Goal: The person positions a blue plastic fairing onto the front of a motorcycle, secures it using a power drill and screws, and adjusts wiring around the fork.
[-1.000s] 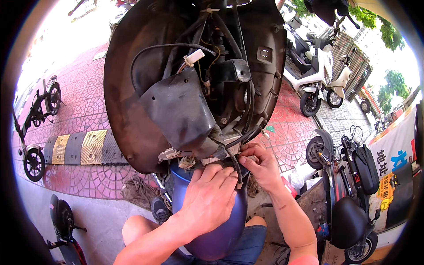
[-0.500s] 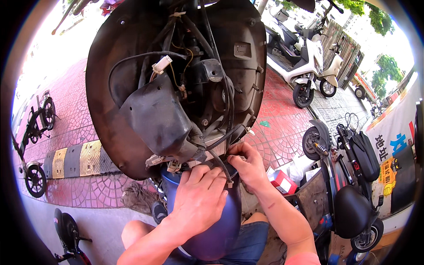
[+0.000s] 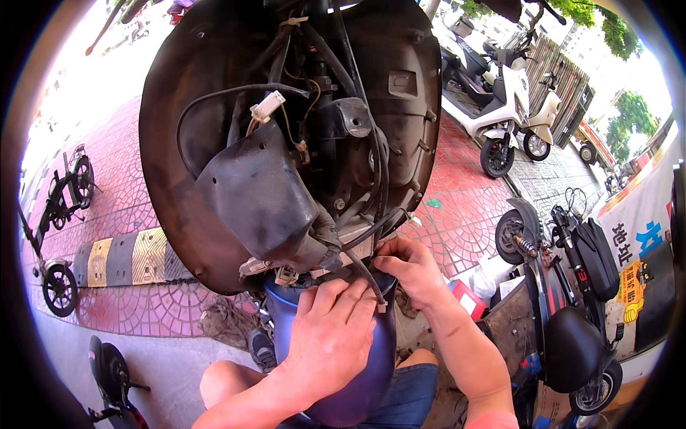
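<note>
Head view: between the two hands hangs a dark cable (image 3: 363, 267) with a small light plug (image 3: 381, 307) at its lower end, its long axis slanting from upper left down to the right. From the left hand (image 3: 330, 339), the cable lies to the right, its plug just beside the knuckles; from the right hand (image 3: 411, 270), it lies to the left, near the thumb tip. The plug looks nearer to the left hand, while the middle of the cable is about as near to the right. The left hand's fingers are bent and pressed together over the top of a purple-blue panel (image 3: 368, 390); what is under them is hidden. The right hand's thumb and forefinger are drawn together, but I cannot tell what they pinch, if anything. Above the left hand sit a pale connector (image 3: 287, 276) and a black plastic cover (image 3: 261, 200).
</note>
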A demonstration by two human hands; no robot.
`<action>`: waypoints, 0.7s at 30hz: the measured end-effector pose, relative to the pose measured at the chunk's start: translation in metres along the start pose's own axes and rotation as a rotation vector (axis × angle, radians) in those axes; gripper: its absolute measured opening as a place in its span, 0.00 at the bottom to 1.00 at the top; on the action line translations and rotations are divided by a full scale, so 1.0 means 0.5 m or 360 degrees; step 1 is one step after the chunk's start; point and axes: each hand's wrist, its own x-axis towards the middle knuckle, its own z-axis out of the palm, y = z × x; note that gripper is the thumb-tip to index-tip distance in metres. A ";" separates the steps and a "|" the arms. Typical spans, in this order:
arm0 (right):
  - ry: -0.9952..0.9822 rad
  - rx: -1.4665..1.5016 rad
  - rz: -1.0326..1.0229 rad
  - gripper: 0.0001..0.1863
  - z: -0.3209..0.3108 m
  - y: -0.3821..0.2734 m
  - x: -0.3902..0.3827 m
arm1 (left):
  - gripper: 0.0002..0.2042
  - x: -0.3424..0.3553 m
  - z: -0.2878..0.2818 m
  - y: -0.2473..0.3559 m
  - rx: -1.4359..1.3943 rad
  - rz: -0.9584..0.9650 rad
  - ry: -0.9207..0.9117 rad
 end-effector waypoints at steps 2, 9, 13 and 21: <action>-0.0075 0.0142 0.0034 0.11 -0.007 0.002 0.004 | 0.24 0.003 -0.003 0.002 0.0001 -0.0020 0.0005; -0.0051 0.0345 0.0104 0.04 0.000 -0.021 -0.012 | 0.27 0.002 -0.013 -0.006 -0.0060 -0.0080 0.0017; -0.0071 0.0416 0.0112 0.04 -0.005 0.007 -0.004 | 0.32 0.000 -0.017 -0.011 -0.0097 -0.0142 -0.0013; -0.0047 0.0357 0.0166 0.03 0.001 -0.002 -0.011 | 0.39 -0.004 -0.014 -0.031 -0.0283 -0.0250 0.0031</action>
